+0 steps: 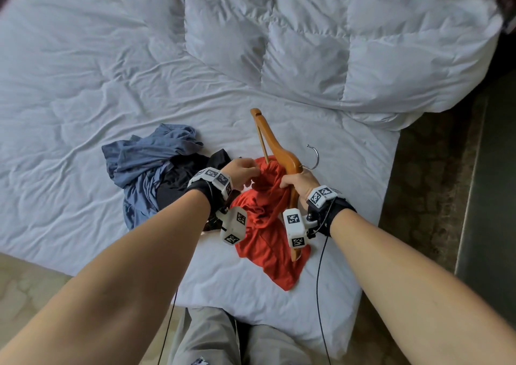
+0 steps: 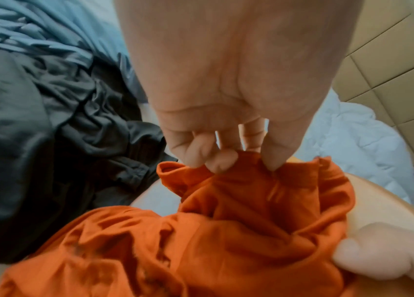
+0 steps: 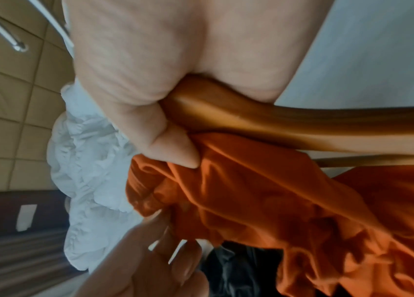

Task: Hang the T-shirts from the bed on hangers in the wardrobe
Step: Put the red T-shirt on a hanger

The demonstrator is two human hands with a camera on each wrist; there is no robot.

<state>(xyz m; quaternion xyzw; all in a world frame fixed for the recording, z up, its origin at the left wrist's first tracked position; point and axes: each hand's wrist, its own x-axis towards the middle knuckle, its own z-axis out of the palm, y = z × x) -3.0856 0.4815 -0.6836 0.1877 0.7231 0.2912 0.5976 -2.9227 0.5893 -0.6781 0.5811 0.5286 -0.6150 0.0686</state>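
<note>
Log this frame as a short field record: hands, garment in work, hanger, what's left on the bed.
left hand: pinches bunched edge of the orange-red T-shirt
right hand: grips the brown wooden hanger with metal hook near its middle, thumb on the shirt fabric
orange-red T-shirt: crumpled, partly lifted, lower part lying on the white bed sheet
hanger: held above the bed, far arm bare
waiting: crumpled blue T-shirt and black garment, heaped together left of the orange-red one
also on bed: white duvet

Our right hand (image 1: 300,186) grips the wooden hanger (image 1: 275,144) while our left hand (image 1: 241,170) pinches the red T-shirt (image 1: 265,225).
</note>
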